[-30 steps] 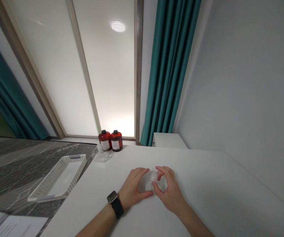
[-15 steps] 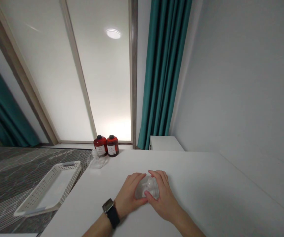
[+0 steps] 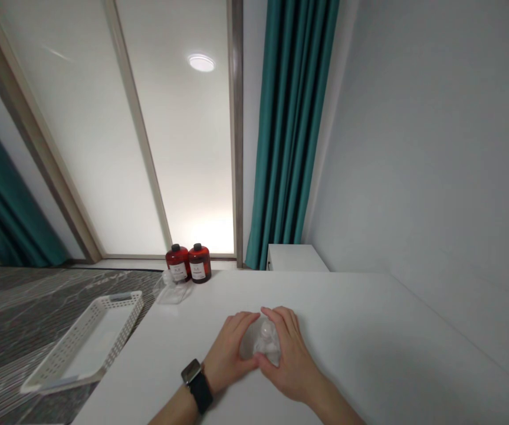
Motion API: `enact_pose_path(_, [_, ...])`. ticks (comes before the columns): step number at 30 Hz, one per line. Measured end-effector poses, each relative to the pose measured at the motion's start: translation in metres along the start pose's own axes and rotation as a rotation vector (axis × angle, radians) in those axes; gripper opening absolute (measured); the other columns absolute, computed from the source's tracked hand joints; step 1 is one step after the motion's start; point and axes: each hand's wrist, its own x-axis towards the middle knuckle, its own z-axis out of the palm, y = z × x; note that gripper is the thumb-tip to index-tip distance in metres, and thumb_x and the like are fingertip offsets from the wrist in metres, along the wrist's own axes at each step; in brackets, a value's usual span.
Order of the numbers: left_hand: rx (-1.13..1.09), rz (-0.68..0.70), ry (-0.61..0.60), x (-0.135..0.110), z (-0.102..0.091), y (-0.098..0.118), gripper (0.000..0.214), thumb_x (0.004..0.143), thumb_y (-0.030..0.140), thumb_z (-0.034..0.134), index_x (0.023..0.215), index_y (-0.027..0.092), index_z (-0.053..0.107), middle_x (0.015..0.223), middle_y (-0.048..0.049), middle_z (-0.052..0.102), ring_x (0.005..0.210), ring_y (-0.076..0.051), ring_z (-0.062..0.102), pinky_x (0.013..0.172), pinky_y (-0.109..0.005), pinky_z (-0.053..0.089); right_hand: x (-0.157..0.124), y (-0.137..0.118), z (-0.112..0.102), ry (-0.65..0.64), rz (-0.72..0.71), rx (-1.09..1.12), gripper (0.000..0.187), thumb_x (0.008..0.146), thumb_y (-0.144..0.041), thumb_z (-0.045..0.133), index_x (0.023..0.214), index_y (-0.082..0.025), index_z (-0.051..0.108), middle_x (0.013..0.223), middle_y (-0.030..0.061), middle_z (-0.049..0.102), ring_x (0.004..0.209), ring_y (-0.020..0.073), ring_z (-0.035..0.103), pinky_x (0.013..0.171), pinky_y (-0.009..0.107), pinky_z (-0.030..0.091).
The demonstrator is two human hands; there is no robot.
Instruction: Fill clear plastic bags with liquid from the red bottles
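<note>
Bench [image 3: 382,336] white, running towards the far wall. On it, my left grip [image 3: 229,345] and right grip [image 3: 287,354] close around a clear plastic piece [image 3: 263,341], near the bench's middle. At the far edge, two red bottles [image 3: 187,264] stand just behind a clear packet [image 3: 172,292]. White basket tray [image 3: 59,345] on grey floor [image 3: 24,295], left. Teal curtain [image 3: 289,147] beyond.

Two bottles [image 3: 188,263] on the table's [image 3: 369,348] far edge — a basket [image 3: 121,299] to the left, on the floor.
</note>
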Motion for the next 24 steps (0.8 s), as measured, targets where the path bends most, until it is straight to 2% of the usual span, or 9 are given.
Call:
enact_pose_path(3, [0.012, 0.022, 0.009, 0.001, 0.0, 0.001, 0.064, 0.077, 0.026, 0.075, 0.132, 0.023, 0.044, 0.126, -0.0113, 0.06, 0.11, -0.029, 0.057, 0.095, -0.045, 0.047, 0.002, 0.005, 0.005, 0.074, 0.022, -0.044, 0.052, 0.08, -0.018, 0.063, 0.128, -0.024, 0.044, 0.107, 0.0081, 0.055, 0.101, 0.0286, 0.051, 0.091, 0.05, 0.046])
enact_pose_path(5, [0.016, 0.038, 0.016, 0.001, 0.001, 0.0, 0.066, 0.077, 0.029, 0.077, 0.133, 0.023, 0.043, 0.125, -0.0114, 0.06, 0.109, -0.029, 0.057, 0.094, -0.045, 0.047, 0.003, 0.007, 0.007, 0.108, -0.002, -0.045, 0.044, 0.083, -0.015, 0.057, 0.125, -0.024, 0.045, 0.103, 0.0069, 0.057, 0.1, 0.0276, 0.051, 0.093, 0.05, 0.045])
enact_pose_path(9, [0.017, 0.049, 0.018, 0.0, 0.001, -0.001, 0.066, 0.078, 0.03, 0.077, 0.133, 0.023, 0.041, 0.125, -0.011, 0.06, 0.109, -0.028, 0.057, 0.093, -0.043, 0.047, 0.003, 0.007, 0.005, 0.119, -0.056, 0.012, 0.051, 0.079, -0.009, 0.053, 0.127, -0.022, 0.042, 0.112, 0.009, 0.056, 0.109, 0.0278, 0.049, 0.098, 0.049, 0.042])
enact_pose_path(12, [0.015, 0.049, 0.013, -0.001, 0.001, -0.003, 0.069, 0.077, 0.032, 0.079, 0.134, 0.024, 0.041, 0.126, -0.0113, 0.059, 0.11, -0.029, 0.056, 0.095, -0.044, 0.046, 0.002, 0.008, 0.004, 0.142, -0.025, -0.004, 0.048, 0.08, -0.012, 0.059, 0.125, -0.023, 0.045, 0.105, 0.0074, 0.058, 0.103, 0.0273, 0.052, 0.093, 0.048, 0.046])
enact_pose_path(15, [0.005, 0.022, -0.01, -0.002, -0.001, -0.005, 0.071, 0.075, 0.033, 0.08, 0.134, 0.023, 0.041, 0.127, -0.0117, 0.058, 0.111, -0.029, 0.056, 0.096, -0.045, 0.046, 0.003, 0.012, 0.001, 0.162, -0.052, -0.016, 0.045, 0.082, -0.017, 0.063, 0.124, -0.025, 0.047, 0.101, 0.0053, 0.061, 0.104, 0.0271, 0.053, 0.097, 0.049, 0.044])
enact_pose_path(19, [-0.009, -0.03, -0.029, -0.003, -0.004, -0.008, 0.073, 0.074, 0.032, 0.081, 0.135, 0.024, 0.042, 0.129, -0.012, 0.056, 0.114, -0.03, 0.054, 0.098, -0.047, 0.045, 0.006, 0.013, -0.01, 0.261, -0.068, 0.046, 0.032, 0.088, -0.019, 0.058, 0.119, -0.026, 0.05, 0.108, 0.0065, 0.061, 0.106, 0.025, 0.055, 0.095, 0.045, 0.046])
enact_pose_path(24, [-0.014, -0.077, -0.003, -0.003, -0.007, -0.009, 0.07, 0.073, 0.031, 0.08, 0.134, 0.024, 0.045, 0.13, -0.0118, 0.057, 0.116, -0.031, 0.053, 0.101, -0.048, 0.043, 0.009, 0.014, -0.022, 0.361, -0.043, 0.094, 0.018, 0.09, -0.021, 0.058, 0.107, -0.025, 0.055, 0.099, 0.0048, 0.061, 0.096, 0.022, 0.058, 0.085, 0.037, 0.049])
